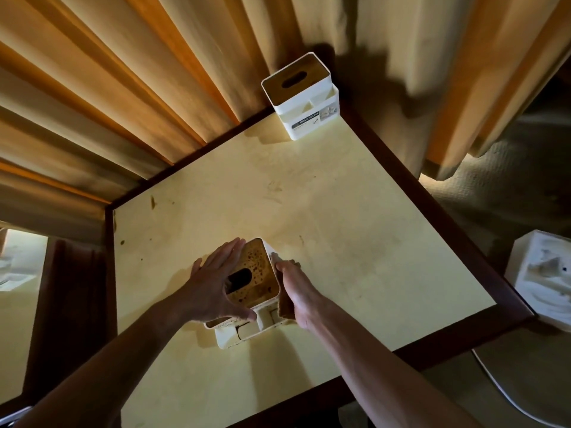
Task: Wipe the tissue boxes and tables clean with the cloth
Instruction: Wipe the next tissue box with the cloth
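Observation:
A dirty white tissue box [258,274] with a speckled wooden lid stands near the front of the cream table [355,230]. My left hand [216,282] lies over the box's left side and top, fingers spread and straight, thumb at its front edge. My right hand [298,291] presses a brownish cloth [285,307] flat against the box's right side. A second, cleaner tissue box [301,94] with a "TISSUE HOLDER" label stands at the table's far corner. Brown stains and smears mark the tabletop.
Tan curtains [123,88] hang behind the table's far edges. A white moulded packing piece [543,279] sits on the floor to the right, with a white cable [500,387] below it. Another pale tabletop [15,304] shows at the left edge.

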Action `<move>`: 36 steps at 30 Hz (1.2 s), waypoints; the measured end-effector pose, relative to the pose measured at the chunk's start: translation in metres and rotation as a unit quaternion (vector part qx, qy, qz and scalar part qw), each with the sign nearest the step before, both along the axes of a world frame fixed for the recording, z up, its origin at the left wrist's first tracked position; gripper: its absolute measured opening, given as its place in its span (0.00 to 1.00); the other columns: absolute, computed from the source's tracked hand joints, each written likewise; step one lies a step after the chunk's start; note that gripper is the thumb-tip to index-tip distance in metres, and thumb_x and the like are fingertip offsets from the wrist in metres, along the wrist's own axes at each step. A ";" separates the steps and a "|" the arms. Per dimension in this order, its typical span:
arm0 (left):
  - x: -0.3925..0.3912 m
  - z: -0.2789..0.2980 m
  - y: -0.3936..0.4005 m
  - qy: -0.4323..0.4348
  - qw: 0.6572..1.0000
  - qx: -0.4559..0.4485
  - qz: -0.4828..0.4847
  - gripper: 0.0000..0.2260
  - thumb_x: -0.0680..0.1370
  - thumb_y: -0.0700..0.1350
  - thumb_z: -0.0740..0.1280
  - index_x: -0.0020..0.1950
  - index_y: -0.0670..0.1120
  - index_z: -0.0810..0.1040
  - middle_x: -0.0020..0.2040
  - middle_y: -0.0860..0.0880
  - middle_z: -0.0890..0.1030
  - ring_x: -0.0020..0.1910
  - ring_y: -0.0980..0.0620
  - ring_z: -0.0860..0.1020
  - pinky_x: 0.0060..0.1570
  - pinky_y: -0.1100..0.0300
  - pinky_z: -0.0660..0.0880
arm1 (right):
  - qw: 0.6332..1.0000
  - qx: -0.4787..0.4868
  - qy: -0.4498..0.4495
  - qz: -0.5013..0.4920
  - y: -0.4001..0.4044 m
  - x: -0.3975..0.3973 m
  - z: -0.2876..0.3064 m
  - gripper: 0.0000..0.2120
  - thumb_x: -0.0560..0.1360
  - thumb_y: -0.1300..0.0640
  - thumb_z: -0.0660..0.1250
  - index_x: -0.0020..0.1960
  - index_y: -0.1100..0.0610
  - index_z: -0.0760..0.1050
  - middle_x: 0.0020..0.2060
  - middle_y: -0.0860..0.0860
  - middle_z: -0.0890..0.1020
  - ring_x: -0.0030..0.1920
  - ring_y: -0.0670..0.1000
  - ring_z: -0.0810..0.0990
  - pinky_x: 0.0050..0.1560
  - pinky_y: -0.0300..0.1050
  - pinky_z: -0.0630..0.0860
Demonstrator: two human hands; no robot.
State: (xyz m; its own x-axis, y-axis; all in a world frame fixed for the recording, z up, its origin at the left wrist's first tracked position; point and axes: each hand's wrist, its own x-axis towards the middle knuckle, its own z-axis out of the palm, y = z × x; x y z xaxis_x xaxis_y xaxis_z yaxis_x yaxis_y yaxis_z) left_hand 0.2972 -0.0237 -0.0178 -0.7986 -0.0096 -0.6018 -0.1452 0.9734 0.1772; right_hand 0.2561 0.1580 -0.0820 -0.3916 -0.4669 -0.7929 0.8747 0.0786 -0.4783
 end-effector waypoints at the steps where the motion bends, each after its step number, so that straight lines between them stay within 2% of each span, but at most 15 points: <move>1: 0.000 0.000 0.000 0.001 1.000 0.000 0.000 0.64 0.54 0.80 0.70 0.72 0.68 0.26 0.72 0.70 0.29 0.74 0.64 0.37 0.76 0.41 0.41 | 1.000 -0.012 -0.009 0.011 0.002 -0.004 0.004 0.26 0.69 0.32 0.57 0.56 0.50 0.70 0.60 0.46 0.73 0.59 0.47 0.74 0.57 0.44 0.69; 3: 0.000 -0.001 0.000 0.002 1.000 0.001 -0.001 0.64 0.54 0.80 0.70 0.73 0.67 0.27 0.72 0.71 0.30 0.74 0.64 0.37 0.76 0.41 0.42 | 0.999 -0.035 -0.012 0.019 0.000 -0.015 0.006 0.24 0.75 0.36 0.56 0.55 0.54 0.75 0.52 0.51 0.81 0.50 0.50 0.80 0.45 0.44 0.74; 5: -0.001 -0.001 0.001 0.004 1.000 -0.001 -0.002 0.64 0.55 0.80 0.70 0.74 0.67 0.28 0.72 0.71 0.30 0.75 0.64 0.37 0.76 0.41 0.42 | 0.998 -0.051 -0.007 0.022 -0.006 -0.026 0.012 0.31 0.70 0.34 0.58 0.60 0.55 0.77 0.53 0.57 0.83 0.52 0.57 0.83 0.48 0.49 0.80; 8: -0.002 -0.001 0.001 0.002 1.000 -0.008 0.001 0.65 0.55 0.79 0.71 0.76 0.65 0.28 0.76 0.67 0.32 0.78 0.60 0.39 0.76 0.39 0.44 | 0.998 -0.056 -0.002 0.034 -0.013 -0.041 0.019 0.33 0.67 0.32 0.61 0.59 0.57 0.79 0.56 0.61 0.82 0.54 0.61 0.82 0.53 0.59 0.80; 10: -0.003 -0.002 0.001 -0.003 1.000 -0.015 0.006 0.66 0.55 0.79 0.71 0.76 0.64 0.29 0.79 0.63 0.34 0.79 0.57 0.40 0.76 0.39 0.45 | 0.997 -0.060 0.018 0.044 -0.011 -0.044 0.027 0.29 0.72 0.32 0.61 0.51 0.57 0.79 0.50 0.58 0.84 0.52 0.61 0.83 0.53 0.59 0.80; 12: -0.003 -0.001 0.003 -0.006 1.000 -0.022 0.006 0.66 0.56 0.78 0.71 0.76 0.64 0.28 0.79 0.62 0.34 0.79 0.57 0.40 0.76 0.39 0.45 | 0.995 -0.073 0.071 0.023 -0.006 -0.041 0.031 0.20 0.79 0.39 0.57 0.45 0.55 0.76 0.45 0.56 0.81 0.51 0.60 0.82 0.49 0.54 0.81; 14: -0.003 0.000 0.004 -0.010 1.000 -0.021 0.009 0.66 0.55 0.78 0.71 0.76 0.64 0.28 0.79 0.63 0.33 0.78 0.59 0.39 0.76 0.40 0.44 | 0.981 -0.073 0.179 0.020 -0.002 -0.028 0.030 0.15 0.83 0.48 0.51 0.53 0.53 0.75 0.49 0.57 0.79 0.52 0.58 0.79 0.49 0.51 0.79; 17: -0.003 0.000 0.004 -0.012 1.000 -0.017 0.004 0.66 0.55 0.79 0.70 0.76 0.64 0.28 0.77 0.64 0.31 0.78 0.59 0.38 0.76 0.40 0.43 | 0.918 -0.022 0.391 0.061 0.006 -0.002 0.017 0.18 0.83 0.51 0.48 0.70 0.50 0.63 0.60 0.50 0.74 0.60 0.51 0.74 0.62 0.51 0.73; 19: -0.003 -0.001 0.002 -0.008 1.000 -0.016 -0.001 0.65 0.54 0.81 0.68 0.74 0.66 0.26 0.76 0.65 0.31 0.79 0.57 0.38 0.77 0.39 0.45 | 0.900 -0.005 0.434 0.053 0.011 0.014 0.008 0.22 0.84 0.55 0.50 0.78 0.49 0.56 0.73 0.50 0.67 0.71 0.50 0.68 0.72 0.48 0.65; 22: -0.002 -0.002 0.000 -0.001 1.000 -0.013 0.003 0.64 0.53 0.82 0.67 0.73 0.67 0.26 0.79 0.61 0.34 0.79 0.56 0.39 0.77 0.39 0.46 | 0.907 -0.018 0.420 0.022 0.026 0.036 0.005 0.25 0.84 0.61 0.52 0.79 0.52 0.52 0.77 0.52 0.61 0.75 0.42 0.61 0.73 0.32 0.56; 26: -0.002 -0.003 0.000 -0.003 1.000 -0.005 0.011 0.65 0.52 0.82 0.67 0.74 0.67 0.27 0.80 0.61 0.35 0.79 0.57 0.40 0.77 0.40 0.45 | 0.945 -0.054 0.321 -0.017 0.031 0.053 -0.009 0.24 0.84 0.54 0.52 0.79 0.53 0.53 0.77 0.47 0.61 0.75 0.44 0.61 0.77 0.47 0.57; 29: -0.002 -0.004 -0.001 -0.001 1.000 -0.007 0.008 0.66 0.52 0.82 0.67 0.75 0.65 0.28 0.79 0.61 0.35 0.79 0.58 0.39 0.77 0.40 0.44 | 0.961 -0.056 0.270 -0.023 0.031 0.052 -0.017 0.14 0.82 0.50 0.51 0.64 0.49 0.69 0.58 0.50 0.76 0.57 0.50 0.76 0.61 0.56 0.73; 31: -0.003 -0.004 -0.001 -0.003 1.000 -0.006 0.007 0.66 0.52 0.82 0.67 0.75 0.65 0.28 0.79 0.61 0.35 0.79 0.57 0.39 0.77 0.40 0.44 | 0.979 -0.043 0.198 -0.010 0.030 0.049 -0.022 0.20 0.79 0.40 0.52 0.69 0.43 0.64 0.67 0.45 0.71 0.64 0.45 0.73 0.66 0.55 0.71; 33: -0.003 -0.004 -0.001 -0.003 1.000 -0.004 0.009 0.66 0.52 0.82 0.68 0.75 0.65 0.28 0.79 0.61 0.35 0.79 0.57 0.39 0.77 0.40 0.44 | 0.991 -0.038 0.132 -0.001 0.026 0.044 -0.028 0.33 0.73 0.31 0.53 0.76 0.35 0.51 0.76 0.39 0.59 0.73 0.45 0.64 0.73 0.53 0.64; 36: -0.002 -0.005 -0.002 0.000 1.000 -0.002 0.010 0.65 0.53 0.81 0.69 0.75 0.66 0.29 0.80 0.61 0.36 0.79 0.56 0.40 0.77 0.40 0.44 | 0.996 -0.045 0.073 0.018 0.024 0.030 -0.026 0.35 0.73 0.31 0.54 0.76 0.37 0.49 0.74 0.45 0.65 0.70 0.48 0.67 0.71 0.54 0.65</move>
State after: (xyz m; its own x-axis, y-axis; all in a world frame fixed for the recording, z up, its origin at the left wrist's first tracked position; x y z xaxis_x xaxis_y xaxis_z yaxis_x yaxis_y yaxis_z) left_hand 0.2949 -0.0255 -0.0228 -0.7985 -0.0282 -0.6013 -0.1651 0.9709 0.1736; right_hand 0.2864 0.1821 -0.1077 -0.4814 -0.5497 -0.6827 0.7927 0.0592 -0.6067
